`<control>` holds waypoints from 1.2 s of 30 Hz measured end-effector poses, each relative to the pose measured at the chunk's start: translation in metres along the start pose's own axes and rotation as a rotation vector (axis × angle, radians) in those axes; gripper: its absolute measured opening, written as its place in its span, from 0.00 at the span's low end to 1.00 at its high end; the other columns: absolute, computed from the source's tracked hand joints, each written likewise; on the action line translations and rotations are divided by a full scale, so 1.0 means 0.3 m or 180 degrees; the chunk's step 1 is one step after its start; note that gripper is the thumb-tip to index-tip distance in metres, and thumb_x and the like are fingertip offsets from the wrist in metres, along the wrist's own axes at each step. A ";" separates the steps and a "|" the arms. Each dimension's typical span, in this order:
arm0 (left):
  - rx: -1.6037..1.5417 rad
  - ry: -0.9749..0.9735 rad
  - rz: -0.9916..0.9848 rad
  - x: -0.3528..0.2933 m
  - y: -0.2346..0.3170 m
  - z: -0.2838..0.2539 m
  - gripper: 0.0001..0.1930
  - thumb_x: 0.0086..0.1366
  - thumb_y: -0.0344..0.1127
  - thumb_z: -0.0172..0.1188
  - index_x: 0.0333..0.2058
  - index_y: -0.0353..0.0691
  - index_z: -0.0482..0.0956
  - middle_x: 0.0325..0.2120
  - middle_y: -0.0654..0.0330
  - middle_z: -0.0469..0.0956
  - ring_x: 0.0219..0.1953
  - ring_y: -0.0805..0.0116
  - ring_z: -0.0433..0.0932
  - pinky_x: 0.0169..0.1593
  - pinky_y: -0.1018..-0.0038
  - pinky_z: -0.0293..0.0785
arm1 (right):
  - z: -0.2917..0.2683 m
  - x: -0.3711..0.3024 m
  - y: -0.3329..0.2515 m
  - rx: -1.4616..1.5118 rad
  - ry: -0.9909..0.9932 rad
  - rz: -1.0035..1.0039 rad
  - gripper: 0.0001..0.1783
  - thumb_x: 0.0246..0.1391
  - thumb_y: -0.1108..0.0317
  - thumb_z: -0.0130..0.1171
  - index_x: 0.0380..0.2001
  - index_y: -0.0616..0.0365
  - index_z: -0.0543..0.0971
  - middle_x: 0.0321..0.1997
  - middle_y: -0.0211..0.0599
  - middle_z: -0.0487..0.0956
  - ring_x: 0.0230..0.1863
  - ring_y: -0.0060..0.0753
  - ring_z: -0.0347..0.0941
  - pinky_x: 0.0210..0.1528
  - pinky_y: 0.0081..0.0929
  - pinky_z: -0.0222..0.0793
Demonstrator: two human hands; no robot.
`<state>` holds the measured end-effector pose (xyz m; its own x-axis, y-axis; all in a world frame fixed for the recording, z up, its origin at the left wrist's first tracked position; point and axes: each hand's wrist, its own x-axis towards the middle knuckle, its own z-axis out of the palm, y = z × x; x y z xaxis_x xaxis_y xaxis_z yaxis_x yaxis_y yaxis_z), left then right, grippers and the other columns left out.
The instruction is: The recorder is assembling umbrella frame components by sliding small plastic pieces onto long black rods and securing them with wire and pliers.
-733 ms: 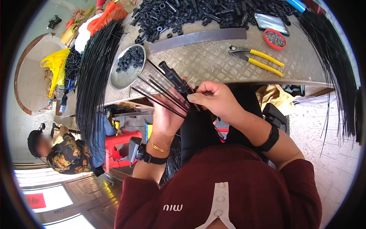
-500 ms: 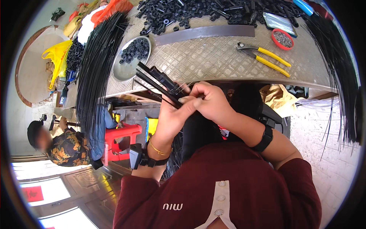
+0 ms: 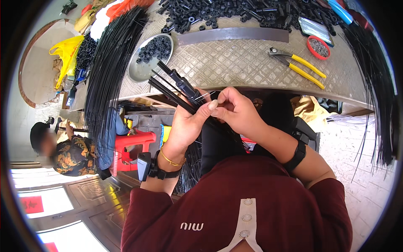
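Observation:
My left hand [image 3: 187, 128] is closed round a bundle of thin black rods [image 3: 170, 93] and a thicker black tubular fitting [image 3: 183, 85]. The rod ends point up and left, toward the table edge. Fine, pale wire-like strands [image 3: 206, 96] stick out beside the fitting, by my left thumb. My right hand [image 3: 240, 114] touches the left thumb, its thumb and index finger pinched together. What lies between those fingertips is too small to make out. Below the hands, the rods run down across my dark-clothed lap.
On the table [image 3: 226, 63] lie yellow-handled pliers [image 3: 302, 69], a flat dark strip [image 3: 233, 35], a metal bowl [image 3: 134, 69] of small black parts and a red dish [image 3: 310, 45]. Long black strands [image 3: 113, 63] hang at the left. Another person [image 3: 75, 151] sits beyond a red stool [image 3: 134, 143].
The view has shifted slightly, so the table things sit farther right. My left thumb has tilted more upright, and my right fingers have moved a little right. The bundle stays held.

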<state>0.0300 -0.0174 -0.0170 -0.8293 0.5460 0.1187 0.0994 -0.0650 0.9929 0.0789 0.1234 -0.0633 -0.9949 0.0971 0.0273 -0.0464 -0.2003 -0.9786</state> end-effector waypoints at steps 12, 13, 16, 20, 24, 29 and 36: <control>-0.0226 0.0033 0.0545 0.018 -0.033 0.018 0.08 0.58 0.19 0.54 0.34 0.38 0.67 0.32 0.63 0.73 0.34 0.79 0.71 0.39 0.80 0.70 | -0.054 0.026 -0.018 0.0716 -0.0681 0.0579 0.17 0.48 0.65 0.64 0.35 0.60 0.68 0.28 0.30 0.72 0.28 0.18 0.68 0.31 0.19 0.69; -0.0226 0.0140 0.0711 0.030 -0.041 0.039 0.08 0.58 0.19 0.54 0.34 0.38 0.67 0.32 0.63 0.74 0.33 0.79 0.71 0.38 0.80 0.70 | -0.063 0.018 -0.032 0.0285 -0.0559 0.0220 0.18 0.48 0.65 0.64 0.37 0.60 0.69 0.29 0.30 0.72 0.28 0.19 0.69 0.32 0.20 0.69; -0.0530 0.0167 0.0435 0.040 -0.039 0.054 0.09 0.58 0.19 0.55 0.33 0.38 0.66 0.38 0.57 0.74 0.35 0.77 0.72 0.41 0.77 0.71 | -0.103 -0.007 -0.125 -0.0900 -0.0302 -0.0720 0.21 0.48 0.65 0.63 0.43 0.58 0.70 0.32 0.33 0.72 0.30 0.25 0.70 0.35 0.24 0.69; -0.0247 -0.0254 -0.0074 0.051 -0.027 0.024 0.10 0.57 0.18 0.56 0.33 0.38 0.65 0.44 0.56 0.70 0.41 0.75 0.71 0.45 0.76 0.69 | -0.127 -0.001 -0.214 -0.1887 -0.0393 -0.1271 0.21 0.47 0.63 0.61 0.44 0.57 0.71 0.37 0.40 0.72 0.37 0.39 0.71 0.39 0.31 0.68; -0.0281 -0.0517 0.0094 0.064 -0.025 0.022 0.12 0.55 0.16 0.55 0.33 0.38 0.64 0.40 0.58 0.69 0.41 0.75 0.69 0.45 0.75 0.69 | -0.130 0.021 -0.218 -0.2218 -0.0530 -0.1401 0.19 0.47 0.63 0.59 0.42 0.58 0.72 0.36 0.41 0.72 0.37 0.43 0.70 0.39 0.35 0.67; -0.0391 -0.0683 -0.0026 0.070 -0.015 0.018 0.13 0.54 0.16 0.55 0.32 0.39 0.63 0.40 0.58 0.68 0.42 0.74 0.69 0.46 0.74 0.69 | -0.135 0.031 -0.190 -0.2314 -0.0482 -0.1548 0.17 0.47 0.62 0.60 0.39 0.58 0.73 0.33 0.41 0.72 0.34 0.44 0.69 0.35 0.37 0.65; -0.0297 -0.0551 0.0072 0.071 -0.033 0.021 0.13 0.53 0.15 0.53 0.32 0.40 0.63 0.38 0.60 0.68 0.41 0.76 0.69 0.44 0.76 0.70 | -0.105 0.031 -0.157 -0.1984 -0.0299 -0.1488 0.09 0.49 0.68 0.57 0.34 0.58 0.72 0.29 0.41 0.71 0.29 0.44 0.68 0.31 0.35 0.63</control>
<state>0.0148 0.0003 -0.0243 -0.7198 0.6785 0.1471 0.0588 -0.1516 0.9867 0.0746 0.1645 -0.0233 -0.8892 -0.0521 0.4545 -0.4311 0.4279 -0.7944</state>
